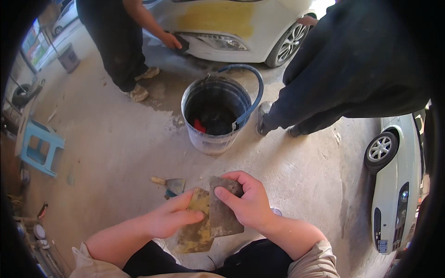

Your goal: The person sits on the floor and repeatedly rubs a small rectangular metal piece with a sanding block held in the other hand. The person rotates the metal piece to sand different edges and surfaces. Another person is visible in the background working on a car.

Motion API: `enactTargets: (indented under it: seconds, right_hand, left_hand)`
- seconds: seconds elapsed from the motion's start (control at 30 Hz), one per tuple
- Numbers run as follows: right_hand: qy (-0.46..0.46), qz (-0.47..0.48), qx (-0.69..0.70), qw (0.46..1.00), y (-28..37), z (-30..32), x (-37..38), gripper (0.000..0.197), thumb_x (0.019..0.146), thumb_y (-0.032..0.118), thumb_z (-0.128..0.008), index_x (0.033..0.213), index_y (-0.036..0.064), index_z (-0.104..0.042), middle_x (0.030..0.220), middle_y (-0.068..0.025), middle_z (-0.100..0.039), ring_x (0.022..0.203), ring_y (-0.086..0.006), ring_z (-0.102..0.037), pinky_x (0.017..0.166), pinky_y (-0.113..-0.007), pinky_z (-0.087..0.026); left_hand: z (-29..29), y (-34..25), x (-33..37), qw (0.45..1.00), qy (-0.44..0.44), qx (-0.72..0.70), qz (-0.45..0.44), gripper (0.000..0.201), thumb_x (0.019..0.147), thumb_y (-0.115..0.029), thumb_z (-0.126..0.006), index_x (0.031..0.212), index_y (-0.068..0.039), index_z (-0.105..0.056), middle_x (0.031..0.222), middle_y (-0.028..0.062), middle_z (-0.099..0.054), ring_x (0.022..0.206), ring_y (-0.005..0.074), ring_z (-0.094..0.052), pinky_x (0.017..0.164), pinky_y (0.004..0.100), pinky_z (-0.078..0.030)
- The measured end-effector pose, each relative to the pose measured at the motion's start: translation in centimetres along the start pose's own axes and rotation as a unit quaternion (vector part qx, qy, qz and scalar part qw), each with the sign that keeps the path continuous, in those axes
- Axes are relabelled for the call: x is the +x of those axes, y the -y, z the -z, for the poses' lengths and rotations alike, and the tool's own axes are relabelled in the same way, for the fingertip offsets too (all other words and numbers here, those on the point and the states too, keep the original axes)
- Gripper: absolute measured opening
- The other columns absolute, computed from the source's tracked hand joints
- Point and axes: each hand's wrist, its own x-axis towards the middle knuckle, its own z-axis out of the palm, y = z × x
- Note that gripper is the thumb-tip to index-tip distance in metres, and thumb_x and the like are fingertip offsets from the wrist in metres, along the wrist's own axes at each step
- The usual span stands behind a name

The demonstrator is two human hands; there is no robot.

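My left hand (174, 217) is closed on a flat, yellow-smeared putty plate (196, 237), its thumb lying across the face. In my right hand (250, 200) is a dark grey metal putty plate (225, 221), pinched with the thumb on top near its upper end. The two plates meet edge to edge above my lap, and the grey one seems to touch the yellow one. On the floor just beyond my left hand lies a putty knife (175, 186) with a pale handle, beside a small blue-green piece that is partly hidden.
A bucket (213, 147) with a blue hose-covered handle stands ahead, something red inside. Beyond it is a white car bumper (255, 48) with a yellow patch. One person's hand (171, 41) holds a dark block there; another person (343, 78) stands right. A blue stool (39, 143) and parked car (389, 190) flank me.
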Motion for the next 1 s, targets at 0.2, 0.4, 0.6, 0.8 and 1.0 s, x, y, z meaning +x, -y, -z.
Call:
enactTargets:
  seconds: [0.2, 0.4, 0.6, 0.8, 1.0]
  right_hand:
    - [-0.089, -0.025, 0.214, 0.972, -0.8, 0.5, 1.3, 0.035, 0.094, 0.015, -0.073, 0.122, -0.0025, -0.060, 0.108, -0.0075, -0.069, 0.096, -0.0121, -0.064, 0.087, -0.027, -0.052]
    - [-0.105, 0.016, 0.240, 0.965, -0.9, 0.1, 0.9, 0.036, 0.095, 0.014, -0.072, 0.124, -0.0017, -0.058, 0.109, -0.0069, -0.068, 0.097, -0.0111, -0.063, 0.088, -0.027, -0.052]
    - [-0.116, 0.066, 0.110, 0.985, -1.4, 0.0, 1.0, 0.032, 0.094, 0.015, -0.073, 0.119, 0.0004, -0.060, 0.102, -0.0051, -0.069, 0.092, -0.0089, -0.062, 0.082, -0.026, -0.051]
    - [-0.107, 0.126, 0.033, 0.986, -0.9, -0.4, 0.5, 0.027, 0.093, 0.010, -0.073, 0.115, 0.0020, -0.061, 0.101, -0.0043, -0.070, 0.088, -0.0083, -0.063, 0.079, -0.025, -0.052]
    - [-0.147, 0.244, -0.103, 0.953, -1.7, -0.1, 0.6, 0.024, 0.094, 0.010, -0.071, 0.114, 0.0024, -0.062, 0.090, -0.0074, -0.072, 0.077, -0.0102, -0.066, 0.070, -0.027, -0.053]
  left_hand:
    - [1.1, -0.8, -0.2, 0.980, 0.105, -0.149, -0.077, 0.115, 0.083, -0.055, -0.075, 0.161, -0.002, -0.009, 0.160, 0.0140, -0.032, 0.146, 0.0231, -0.036, 0.117, 0.0394, -0.031]
    - [-0.9, -0.9, 0.0, 0.984, 0.123, -0.057, -0.119, 0.157, 0.057, -0.068, -0.090, 0.161, -0.005, 0.008, 0.169, 0.0099, -0.003, 0.154, 0.0236, -0.016, 0.123, 0.0424, -0.017]
    - [-0.8, -1.5, 0.6, 0.990, 0.078, -0.038, -0.110, 0.156, 0.054, -0.072, -0.089, 0.160, -0.006, 0.005, 0.165, 0.0095, -0.011, 0.155, 0.0233, -0.012, 0.124, 0.0429, -0.014]
    - [-0.7, -0.1, 0.8, 0.976, 0.095, -0.015, -0.193, 0.117, 0.081, -0.052, -0.079, 0.161, -0.010, -0.004, 0.162, 0.0064, -0.022, 0.148, 0.0190, -0.028, 0.119, 0.0361, -0.027]
    - [-1.1, -0.6, 0.7, 0.979, 0.105, 0.023, -0.173, 0.148, 0.068, -0.073, -0.080, 0.160, 0.003, 0.007, 0.166, 0.0160, -0.005, 0.155, 0.0262, -0.010, 0.124, 0.0407, -0.010]
